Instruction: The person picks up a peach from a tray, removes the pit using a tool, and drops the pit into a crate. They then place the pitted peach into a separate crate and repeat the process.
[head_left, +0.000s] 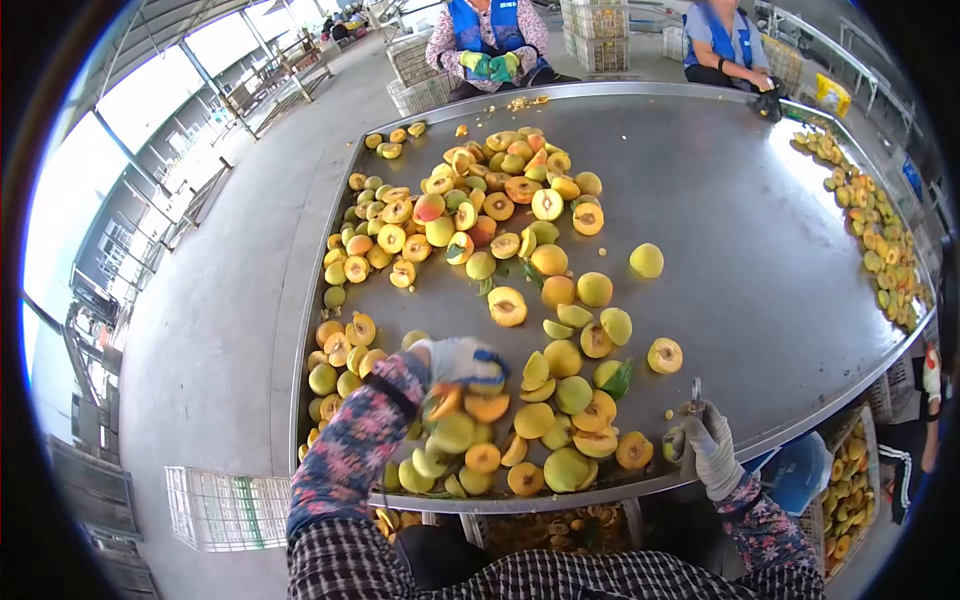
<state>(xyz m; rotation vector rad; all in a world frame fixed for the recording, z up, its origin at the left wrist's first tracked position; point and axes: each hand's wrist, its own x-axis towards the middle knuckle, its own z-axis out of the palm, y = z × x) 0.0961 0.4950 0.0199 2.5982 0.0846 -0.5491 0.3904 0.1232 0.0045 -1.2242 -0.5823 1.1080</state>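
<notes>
My left hand [465, 362], in a white glove with blue on the fingers, reaches over the near pile of yellow peaches [452, 432]. It is smeared by motion, and its fingertips are right at the fruit. Near the table's front edge, my right hand [712, 455], in a whitish glove, is closed round a narrow metal tool [697, 388] whose tip points up and away from me. A greenish fruit [673, 444] shows just left of that hand. Halved peaches [595, 410], some with the stone showing, lie between my hands among whole ones.
The metal table [740, 250] has a raised rim. A larger heap of peaches [480, 195] lies at the far left, and more fruit [880, 240] lines the right edge. Two people in blue vests [487, 28] sit across. Crates [225, 508] stand on the floor.
</notes>
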